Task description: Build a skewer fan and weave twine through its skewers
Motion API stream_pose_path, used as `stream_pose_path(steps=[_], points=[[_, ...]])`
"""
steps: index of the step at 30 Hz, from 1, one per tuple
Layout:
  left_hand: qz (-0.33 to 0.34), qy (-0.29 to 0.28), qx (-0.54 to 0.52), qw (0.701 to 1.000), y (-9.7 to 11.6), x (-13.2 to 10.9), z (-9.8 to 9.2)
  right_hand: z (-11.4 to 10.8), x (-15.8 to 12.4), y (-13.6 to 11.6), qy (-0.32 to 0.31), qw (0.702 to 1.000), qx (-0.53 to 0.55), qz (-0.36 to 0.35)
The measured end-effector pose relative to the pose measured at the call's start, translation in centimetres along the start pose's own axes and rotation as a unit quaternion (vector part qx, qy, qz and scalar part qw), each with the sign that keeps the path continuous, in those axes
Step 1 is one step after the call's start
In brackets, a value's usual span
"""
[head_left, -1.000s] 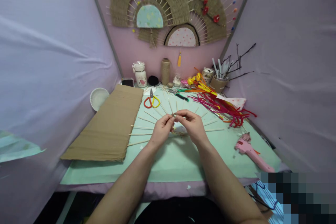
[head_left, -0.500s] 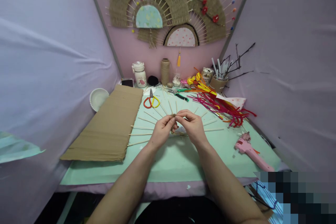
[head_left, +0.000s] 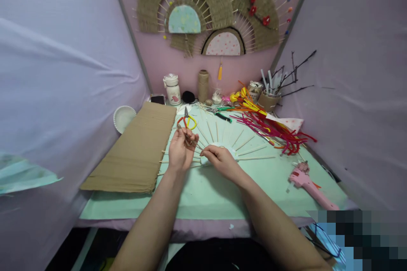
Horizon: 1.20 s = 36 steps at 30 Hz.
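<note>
My left hand (head_left: 182,152) is raised with its palm turned up and its fingers curled round a thin brown strand (head_left: 197,147) that looks like twine. At the strand's other end, my right hand (head_left: 221,160) pinches it between thumb and fingertips, so a short length spans the gap. Beneath both hands lies a fan frame of thin wooden sticks (head_left: 256,159), which spread from a pale half-round centre (head_left: 229,150). My hands hide part of that centre and some left-hand sticks. Scissors (head_left: 186,119) with red and yellow handles lie just beyond my left fingers.
A cardboard sheet (head_left: 133,148) lies at the left, by a white dish (head_left: 124,119). Green-handled pliers (head_left: 222,115), a twine spool (head_left: 203,86) and a white bottle (head_left: 172,89) are at the back. Coloured pipe cleaners (head_left: 280,131) and a pink glue gun (head_left: 310,186) are at the right.
My hands were together over the fan's centre. They have moved apart: the left up and leftward, the right slightly down and left, with the strand now showing between them.
</note>
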<state>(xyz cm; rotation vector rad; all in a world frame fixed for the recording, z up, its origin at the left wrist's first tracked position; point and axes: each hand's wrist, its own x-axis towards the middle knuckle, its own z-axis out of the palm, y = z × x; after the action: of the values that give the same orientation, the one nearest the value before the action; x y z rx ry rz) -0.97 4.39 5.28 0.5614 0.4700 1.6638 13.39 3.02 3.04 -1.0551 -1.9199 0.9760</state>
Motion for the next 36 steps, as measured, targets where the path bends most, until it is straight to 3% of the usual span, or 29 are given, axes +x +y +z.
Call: stream_pose_path(steps=[5, 11, 18, 23, 28, 36], points=[[-0.016, 0.044, -0.054, 0.997, 0.1, 0.6, -0.6, -0.1, 0.0, -0.4, -0.021, 0.998, -0.063, -0.021], [-0.035, 0.047, -0.087, 0.994, -0.1, 0.8, -0.5, -0.2, 0.0, -0.3, -0.034, 0.994, -0.099, -0.031], [-0.093, 0.002, -0.036, 0.995, 0.3, 0.4, -0.3, -0.6, 0.0, 0.0, -0.035, 0.996, -0.07, -0.04], [-0.204, -0.104, 0.071, 0.971, -0.5, -0.8, 0.2, -2.2, 0.3, 0.2, 0.069, 0.997, 0.027, -0.017], [-0.274, -0.181, 0.162, 0.931, -1.2, -1.7, 0.1, -3.6, 0.1, -0.1, 0.002, 0.988, 0.152, 0.005], [-0.312, -0.217, 0.252, 0.89, -1.1, -1.9, 0.5, -4.0, -0.3, -0.1, -0.009, 0.972, 0.232, 0.02]])
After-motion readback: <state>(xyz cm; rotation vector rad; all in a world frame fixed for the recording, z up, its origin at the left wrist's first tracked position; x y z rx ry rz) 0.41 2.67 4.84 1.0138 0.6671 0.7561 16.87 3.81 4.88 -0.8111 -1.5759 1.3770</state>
